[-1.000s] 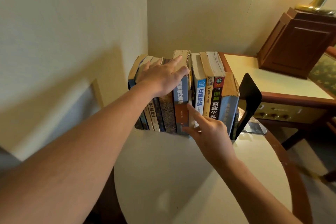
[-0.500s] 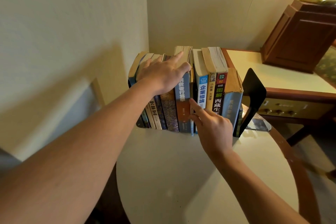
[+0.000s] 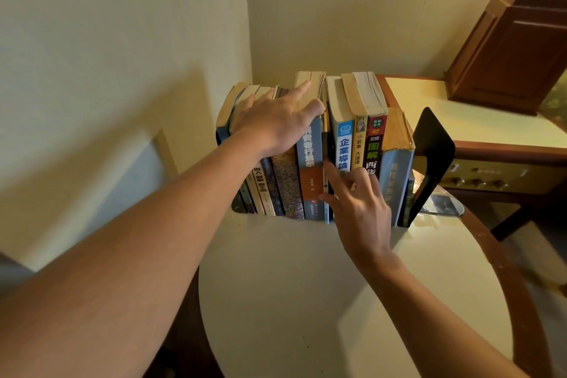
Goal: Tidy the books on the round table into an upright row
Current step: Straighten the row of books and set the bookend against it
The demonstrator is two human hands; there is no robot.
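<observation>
A row of several books (image 3: 343, 144) stands upright at the back of the round table (image 3: 306, 301), against the wall corner. A black metal bookend (image 3: 432, 156) leans at the row's right end. My left hand (image 3: 276, 123) lies flat on top of the left books, thumb against a blue and orange spine (image 3: 311, 181). My right hand (image 3: 359, 209) is in front of the spines. Its forefinger and thumb touch a thin dark book (image 3: 325, 156) set in the gap beside the blue and orange one.
A wooden side table (image 3: 491, 132) with a cream top stands to the right and carries a dark wooden box (image 3: 515, 49). Walls close in on the left and behind the books. The round table has a brown wooden rim (image 3: 527, 301).
My right hand has moved up and a little right along the spines, its forefinger now higher on the thin dark book. My left hand stays on top of the left books.
</observation>
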